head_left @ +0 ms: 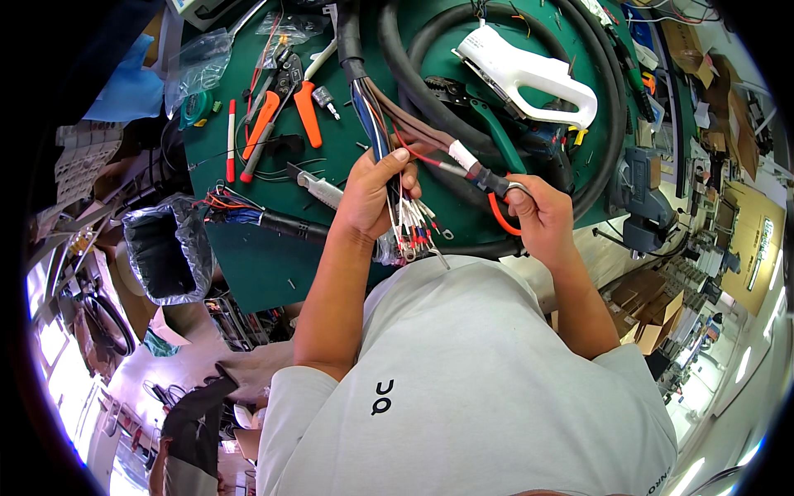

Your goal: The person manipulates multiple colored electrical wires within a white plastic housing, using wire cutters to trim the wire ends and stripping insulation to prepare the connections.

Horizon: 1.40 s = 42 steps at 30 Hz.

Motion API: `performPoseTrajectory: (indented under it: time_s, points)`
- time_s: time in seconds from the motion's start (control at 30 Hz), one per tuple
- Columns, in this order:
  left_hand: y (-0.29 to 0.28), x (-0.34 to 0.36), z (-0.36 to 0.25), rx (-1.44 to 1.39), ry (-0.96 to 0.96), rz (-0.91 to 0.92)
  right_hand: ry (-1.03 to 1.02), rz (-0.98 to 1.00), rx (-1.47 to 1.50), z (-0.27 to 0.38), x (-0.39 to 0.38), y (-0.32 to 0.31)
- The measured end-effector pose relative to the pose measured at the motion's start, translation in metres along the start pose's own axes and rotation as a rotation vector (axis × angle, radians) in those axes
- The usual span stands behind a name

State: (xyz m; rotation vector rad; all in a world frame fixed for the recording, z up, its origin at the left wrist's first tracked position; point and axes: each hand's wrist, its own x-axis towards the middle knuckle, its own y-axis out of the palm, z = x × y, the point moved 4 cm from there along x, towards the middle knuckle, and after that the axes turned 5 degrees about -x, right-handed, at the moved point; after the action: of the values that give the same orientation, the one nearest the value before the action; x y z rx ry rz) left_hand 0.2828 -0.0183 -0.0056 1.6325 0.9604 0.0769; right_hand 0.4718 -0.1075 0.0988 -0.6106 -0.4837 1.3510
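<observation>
A thick black cable (351, 41) comes down from the far edge and splits into many wires. My left hand (376, 192) is closed round its bundle of thin wires (413, 221), whose ends carry white sleeves and small metal terminals. A red wire passes by the left thumb. In my right hand (539, 217), fingers pinch the dark sleeved end of the heavy brown conductors (413, 124); a white wrap (463, 155) sits just short of that grip. The fingers partly hide the tip. Close by the right hand, an orange-red curved piece (501, 217) lies on the mat.
A green mat (256, 277) covers the table. Orange-handled crimping pliers (285, 107), a utility knife (318, 188) and a second cable end (285, 223) lie left. A white connector handle (542, 78) and green-handled pliers (495, 132) lie right. A lined bin (169, 248) stands beside the table.
</observation>
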Motion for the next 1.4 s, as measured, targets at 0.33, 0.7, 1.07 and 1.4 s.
performPoseTrajectory:
  time_s: [0.33,0.7,1.07,1.4]
  points:
    - [0.001,-0.003,-0.006,0.004,0.052,-0.047,0.304,0.002,0.397,-0.017,0.004,0.002]
    - [-0.001,-0.004,-0.009,0.212,0.068,-0.155,0.438,-0.028,0.538,-0.023,0.011,0.001]
    - [-0.003,-0.003,-0.009,-0.032,0.036,-0.179,0.572,-0.051,0.645,-0.039,0.013,0.004]
    - [-0.02,-0.001,-0.004,-0.082,0.021,-0.182,0.797,-0.025,0.839,-0.061,0.021,0.006]
